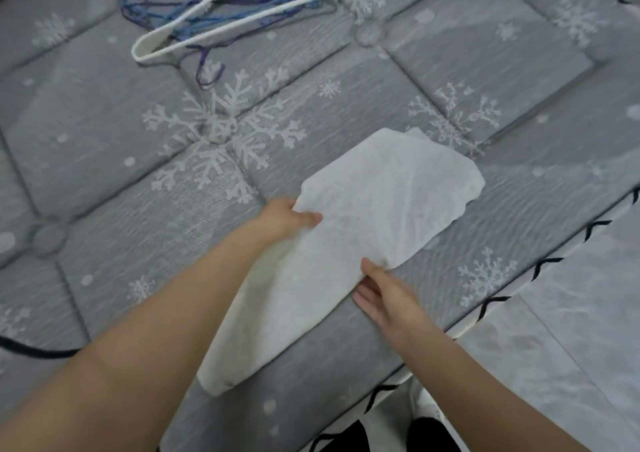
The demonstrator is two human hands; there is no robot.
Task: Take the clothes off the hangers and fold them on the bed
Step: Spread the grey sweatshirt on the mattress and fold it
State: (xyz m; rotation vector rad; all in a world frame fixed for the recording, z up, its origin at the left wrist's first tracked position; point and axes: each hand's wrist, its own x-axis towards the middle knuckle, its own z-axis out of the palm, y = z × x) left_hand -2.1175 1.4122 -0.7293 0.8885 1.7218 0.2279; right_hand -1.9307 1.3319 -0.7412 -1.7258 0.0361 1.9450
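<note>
A white garment (363,230) lies in a long folded strip on the grey snowflake-patterned bed (104,160), running from the near edge toward the right. My left hand (285,217) pinches its left edge, thumb on top. On the strip's right edge, my right hand (384,292) grips the fabric with the fingers tucked under it. Far back on the bed lies a white hanger (239,11) on top of several blue wire hangers (156,4), all bare.
The bed's near edge with black cross stitching (540,268) runs diagonally at the right. Beyond it is pale floor (571,330). A dark cord (31,349) lies at the left edge.
</note>
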